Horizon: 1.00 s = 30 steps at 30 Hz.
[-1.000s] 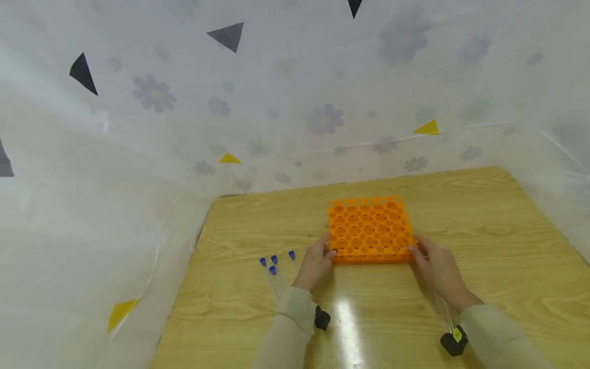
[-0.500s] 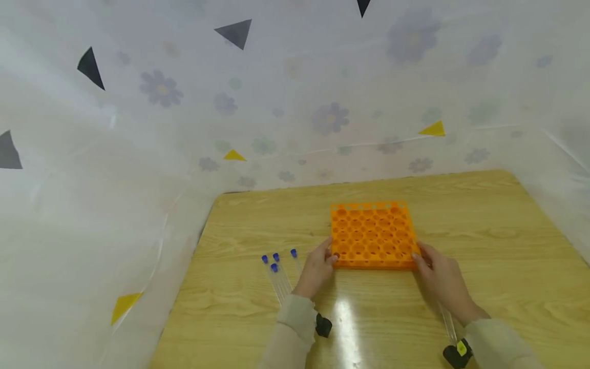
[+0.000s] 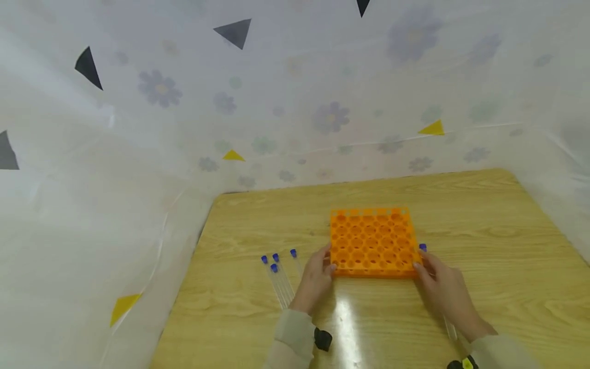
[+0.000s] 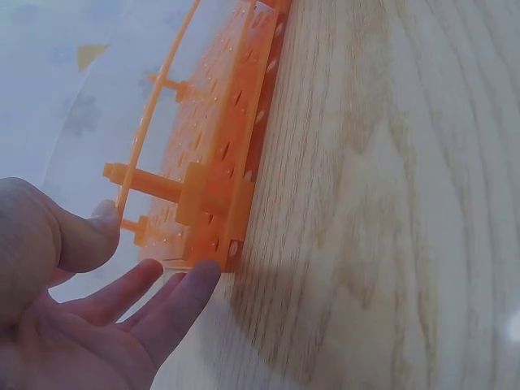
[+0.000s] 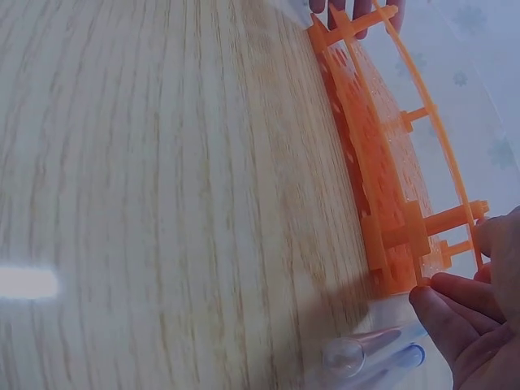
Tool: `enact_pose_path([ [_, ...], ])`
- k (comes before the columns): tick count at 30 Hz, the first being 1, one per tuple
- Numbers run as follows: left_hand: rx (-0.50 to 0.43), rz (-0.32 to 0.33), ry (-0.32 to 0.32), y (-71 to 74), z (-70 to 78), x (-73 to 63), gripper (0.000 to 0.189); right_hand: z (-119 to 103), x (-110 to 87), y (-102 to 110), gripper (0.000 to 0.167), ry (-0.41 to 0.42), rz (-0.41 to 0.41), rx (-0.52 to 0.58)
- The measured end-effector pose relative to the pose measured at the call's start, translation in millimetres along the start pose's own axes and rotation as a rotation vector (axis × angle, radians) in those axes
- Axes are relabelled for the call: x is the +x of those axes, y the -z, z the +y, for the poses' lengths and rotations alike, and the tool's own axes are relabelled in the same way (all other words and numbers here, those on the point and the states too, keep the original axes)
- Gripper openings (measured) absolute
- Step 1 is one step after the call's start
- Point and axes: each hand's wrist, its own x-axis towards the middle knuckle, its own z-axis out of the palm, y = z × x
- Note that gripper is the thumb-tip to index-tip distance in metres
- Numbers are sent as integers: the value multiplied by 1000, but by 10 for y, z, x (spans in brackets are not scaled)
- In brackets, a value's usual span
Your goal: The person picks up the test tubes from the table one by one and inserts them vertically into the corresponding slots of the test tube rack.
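An orange test tube rack (image 3: 371, 242) with rows of round holes lies between both hands on the table in the head view. My left hand (image 3: 314, 281) grips its near left corner. In the left wrist view, the thumb (image 4: 101, 236) is at the upper plate and a fingertip (image 4: 203, 276) at the lower tiers. My right hand (image 3: 449, 292) holds the near right corner, its fingers (image 5: 447, 321) bent against the rack's end in the right wrist view. Clear tubes (image 5: 345, 355) lie just beside that hand; one blue cap (image 3: 423, 247) shows past its fingers.
Several clear test tubes (image 3: 281, 289) with blue caps lie left of my left hand, partly covered by it. The wood-grain table (image 3: 516, 246) ends at a white patterned sheet (image 3: 286, 92) behind and at the sides.
Both hands have drawn the rack nearer to the person across the table. A blue cap beside the right hand has come into view. The camera has shifted slightly.
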Motion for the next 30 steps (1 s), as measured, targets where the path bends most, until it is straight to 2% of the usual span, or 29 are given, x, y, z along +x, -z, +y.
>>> enact_pose_path([
  [17, -79, -16, 85, -130, 5, -131, 52, 44, -137, 45, 41, -14, 16, -1],
  [30, -71, -9, 66, -118, -58, -240, 53, 0, -224, 26, 40, -30, 17, -5],
])
